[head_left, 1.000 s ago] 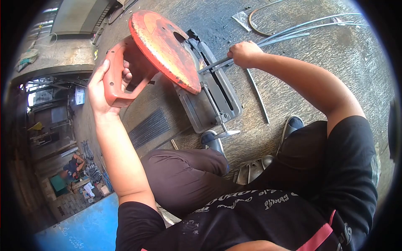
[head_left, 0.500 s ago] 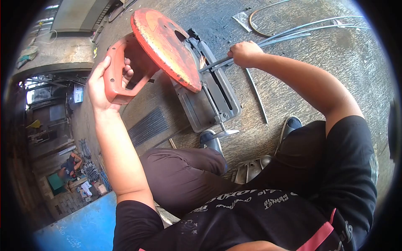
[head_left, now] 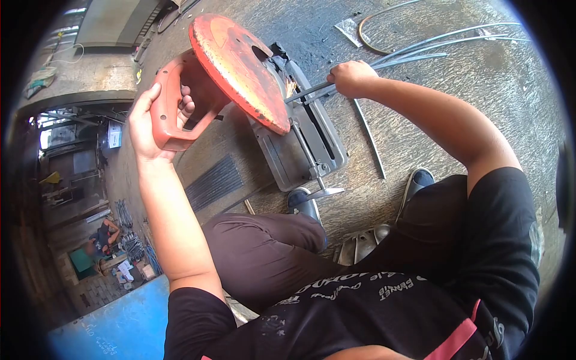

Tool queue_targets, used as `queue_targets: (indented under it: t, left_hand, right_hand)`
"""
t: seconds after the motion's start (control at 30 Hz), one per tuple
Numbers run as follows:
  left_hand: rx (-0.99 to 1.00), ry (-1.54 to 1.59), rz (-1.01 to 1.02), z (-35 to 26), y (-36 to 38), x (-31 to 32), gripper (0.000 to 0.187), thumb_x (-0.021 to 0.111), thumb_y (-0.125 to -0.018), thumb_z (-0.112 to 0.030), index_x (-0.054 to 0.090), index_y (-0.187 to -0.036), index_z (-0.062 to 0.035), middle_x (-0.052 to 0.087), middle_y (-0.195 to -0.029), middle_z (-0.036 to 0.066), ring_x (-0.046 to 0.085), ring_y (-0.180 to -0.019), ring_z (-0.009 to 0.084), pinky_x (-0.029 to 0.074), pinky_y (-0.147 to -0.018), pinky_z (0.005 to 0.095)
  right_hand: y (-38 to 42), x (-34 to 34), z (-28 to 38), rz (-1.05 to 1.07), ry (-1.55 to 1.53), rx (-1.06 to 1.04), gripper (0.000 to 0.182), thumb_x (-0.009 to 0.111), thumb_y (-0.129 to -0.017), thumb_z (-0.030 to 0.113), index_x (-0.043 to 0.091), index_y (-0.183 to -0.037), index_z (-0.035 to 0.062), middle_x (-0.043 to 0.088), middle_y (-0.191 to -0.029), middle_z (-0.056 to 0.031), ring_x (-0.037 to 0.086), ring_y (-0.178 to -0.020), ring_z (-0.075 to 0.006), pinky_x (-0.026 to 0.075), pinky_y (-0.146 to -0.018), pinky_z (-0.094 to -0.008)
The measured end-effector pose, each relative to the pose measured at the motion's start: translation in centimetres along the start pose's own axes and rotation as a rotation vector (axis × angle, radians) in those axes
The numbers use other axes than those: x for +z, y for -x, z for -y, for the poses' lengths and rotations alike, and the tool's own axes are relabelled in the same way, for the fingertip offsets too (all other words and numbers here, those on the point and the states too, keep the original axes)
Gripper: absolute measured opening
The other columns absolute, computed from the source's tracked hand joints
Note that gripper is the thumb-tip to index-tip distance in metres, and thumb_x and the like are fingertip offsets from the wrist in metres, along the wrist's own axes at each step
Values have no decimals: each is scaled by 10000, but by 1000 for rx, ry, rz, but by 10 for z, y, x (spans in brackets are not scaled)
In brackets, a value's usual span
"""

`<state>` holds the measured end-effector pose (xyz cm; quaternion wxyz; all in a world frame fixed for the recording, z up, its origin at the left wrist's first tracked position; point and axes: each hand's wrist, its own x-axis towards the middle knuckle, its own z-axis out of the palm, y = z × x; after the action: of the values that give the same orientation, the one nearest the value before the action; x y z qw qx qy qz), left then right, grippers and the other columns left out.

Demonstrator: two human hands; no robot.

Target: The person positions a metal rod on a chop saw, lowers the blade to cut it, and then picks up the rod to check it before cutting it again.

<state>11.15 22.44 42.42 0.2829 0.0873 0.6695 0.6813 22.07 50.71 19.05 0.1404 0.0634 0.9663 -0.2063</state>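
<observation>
Long metal rods (head_left: 312, 92) extend from the right hand (head_left: 353, 78) to beneath the orange guard (head_left: 235, 75) of a floor-standing cut-off saw (head_left: 282, 159), where small sparks (head_left: 291, 87) show. The right hand is closed around the rods; on its other side, their pale lengths fan out above the floor (head_left: 480, 108). The left hand (head_left: 144, 123) is wrapped around the saw's orange handle (head_left: 164, 113), with the guard just beside it. Below the right hand, one loose rod (head_left: 370, 141) lies on the floor. Below and to the right of the left hand is a row of dark bars (head_left: 213, 183). Farther below the left hand, in the background, another person (head_left: 104, 238) is near a green panel (head_left: 81, 264).
</observation>
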Motion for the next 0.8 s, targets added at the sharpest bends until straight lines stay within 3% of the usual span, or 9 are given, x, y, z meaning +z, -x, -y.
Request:
queue_targets:
  t: [0.37,0.8]
  left_hand:
    - [-6,19,9,0,1,-1,435,469,-949,-246,483,-1217,98,610,-977,229,632,-800,277,559,-756,351]
    - [1,13,25,1,1,-2,444,466,-954,-255,471,-1244,81,610,-990,219,630,-810,252,557,-756,352]
  right_hand:
    - [-5,6,-4,3,1,-21,371,403,-983,346,674,-1062,105,682,-1070,-119,628,-1060,-278,430,-960,-438]
    - [7,-1,0,2,50,-27,283,450,-950,282,670,-1071,151,683,-1063,-84,630,-1057,-257,426,-954,-456]
